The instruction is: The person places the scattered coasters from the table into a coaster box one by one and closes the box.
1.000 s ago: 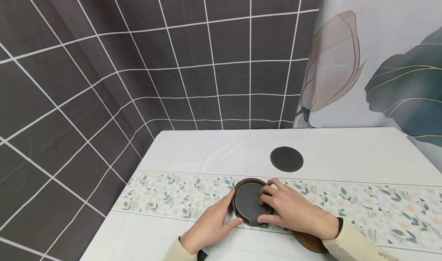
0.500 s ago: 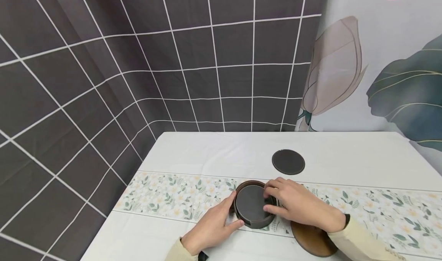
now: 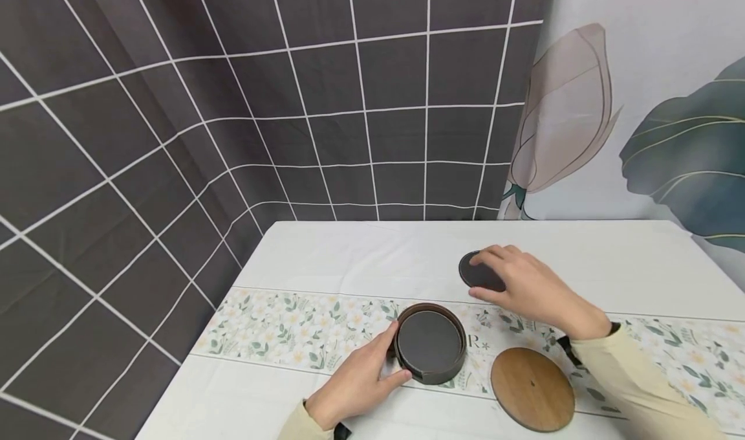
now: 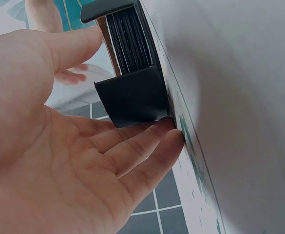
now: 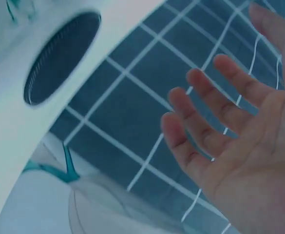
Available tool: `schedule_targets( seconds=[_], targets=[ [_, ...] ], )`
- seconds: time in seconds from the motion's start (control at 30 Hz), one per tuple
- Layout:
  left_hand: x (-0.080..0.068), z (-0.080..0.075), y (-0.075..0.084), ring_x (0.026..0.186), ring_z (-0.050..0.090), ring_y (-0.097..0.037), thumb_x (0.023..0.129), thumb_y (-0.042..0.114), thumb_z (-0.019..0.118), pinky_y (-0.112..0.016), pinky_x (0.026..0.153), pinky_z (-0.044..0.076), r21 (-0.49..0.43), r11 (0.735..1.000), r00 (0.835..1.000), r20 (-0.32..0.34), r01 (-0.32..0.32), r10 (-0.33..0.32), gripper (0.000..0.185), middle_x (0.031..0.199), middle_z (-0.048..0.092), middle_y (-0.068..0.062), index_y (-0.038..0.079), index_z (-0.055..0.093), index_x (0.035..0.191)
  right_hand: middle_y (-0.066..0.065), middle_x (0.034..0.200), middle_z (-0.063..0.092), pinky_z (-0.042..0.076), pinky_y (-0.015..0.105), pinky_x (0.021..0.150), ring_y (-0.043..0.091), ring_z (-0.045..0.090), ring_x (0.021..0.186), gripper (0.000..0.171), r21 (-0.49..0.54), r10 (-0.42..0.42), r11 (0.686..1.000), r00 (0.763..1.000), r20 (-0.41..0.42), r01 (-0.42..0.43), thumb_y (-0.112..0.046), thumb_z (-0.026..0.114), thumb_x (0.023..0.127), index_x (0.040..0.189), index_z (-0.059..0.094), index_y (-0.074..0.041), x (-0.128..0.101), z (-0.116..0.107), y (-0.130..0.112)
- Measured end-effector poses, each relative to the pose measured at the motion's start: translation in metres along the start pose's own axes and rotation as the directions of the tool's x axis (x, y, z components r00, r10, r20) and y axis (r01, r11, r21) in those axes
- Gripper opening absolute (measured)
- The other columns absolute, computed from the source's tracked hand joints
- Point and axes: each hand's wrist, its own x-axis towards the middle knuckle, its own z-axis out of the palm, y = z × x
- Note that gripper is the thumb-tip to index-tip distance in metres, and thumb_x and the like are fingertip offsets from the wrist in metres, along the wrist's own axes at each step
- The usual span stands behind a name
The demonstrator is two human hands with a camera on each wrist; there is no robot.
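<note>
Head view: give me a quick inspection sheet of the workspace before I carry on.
Surface: table under a white cloth with a floral band.
Job's things: dark holder stacked with coasters, upright; loose coaster flat behind it; wooden disc flat to its right.
Clutter: nothing seen.
Hands: left hand cups the holder's side, thumb and fingers on its wall; right hand open over the loose coaster, contact unclear.
Cables: nothing seen.
Surroundings: grey grid-pattern backdrop behind and left; leaf-print curtain on the right.

White table (image 3: 349,252) with floral runner (image 3: 279,330), coaster holder (image 3: 431,344), loose coaster (image 3: 478,275), wooden disc (image 3: 532,389)
</note>
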Motion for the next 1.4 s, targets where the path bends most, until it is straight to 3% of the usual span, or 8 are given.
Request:
schedule_targets(
  seconds=[0.27, 0.7, 1.17, 1.4],
  targets=[
    [-0.001, -0.002, 0.0, 0.147, 0.042, -0.031, 0.1, 0.045, 0.065, -0.049, 0.118, 0.041, 0.005, 1.0, 1.0, 0.0, 0.013, -0.013, 0.083, 0.164, 0.037, -0.011, 0.011, 0.023, 0.164, 0.021, 0.14, 0.058, 0.045, 0.067, 0.1, 0.048, 0.054, 0.124, 0.072, -0.013, 0.101, 0.995, 0.99, 0.101, -0.101, -0.052, 0.077, 0.088, 0.141, 0.058, -0.006, 0.011, -0.009, 0.022],
    [0.0, 0.001, 0.001, 0.147, 0.042, -0.029, 0.101, 0.046, 0.064, -0.046, 0.118, 0.042, 0.011, 1.0, 1.0, 0.004, -0.005, 0.005, 0.082, 0.164, 0.037, -0.01, 0.012, 0.023, 0.164, 0.031, 0.146, 0.048, 0.046, 0.071, 0.094, 0.056, 0.049, 0.125, 0.098, -0.023, 0.195, 0.98, 0.948, 0.252, -0.196, -0.06, 0.084, 0.076, 0.148, 0.05, -0.003, 0.004, 0.011, 0.051],
    [0.001, 0.001, -0.002, 0.147, 0.042, -0.028, 0.101, 0.046, 0.063, -0.046, 0.118, 0.041, 0.014, 1.0, 1.0, 0.0, -0.016, 0.016, 0.083, 0.164, 0.037, -0.01, 0.011, 0.023, 0.164, 0.038, 0.149, 0.041, 0.042, 0.075, 0.098, 0.06, 0.044, 0.13, 0.103, -0.022, 0.249, 0.966, 0.911, 0.329, -0.256, -0.058, 0.085, 0.075, 0.15, 0.047, 0.0, 0.004, 0.028, 0.06],
    [0.001, 0.0, -0.002, 0.147, 0.042, -0.029, 0.101, 0.046, 0.063, -0.045, 0.118, 0.042, 0.014, 1.0, 1.0, 0.006, -0.025, 0.025, 0.083, 0.164, 0.037, -0.011, 0.01, 0.022, 0.164, 0.037, 0.147, 0.043, 0.045, 0.072, 0.096, 0.058, 0.047, 0.128, 0.099, 0.005, 0.226, 0.97, 0.913, 0.34, -0.242, -0.059, 0.083, 0.077, 0.149, 0.048, 0.0, 0.004, 0.037, 0.064]
  ],
)
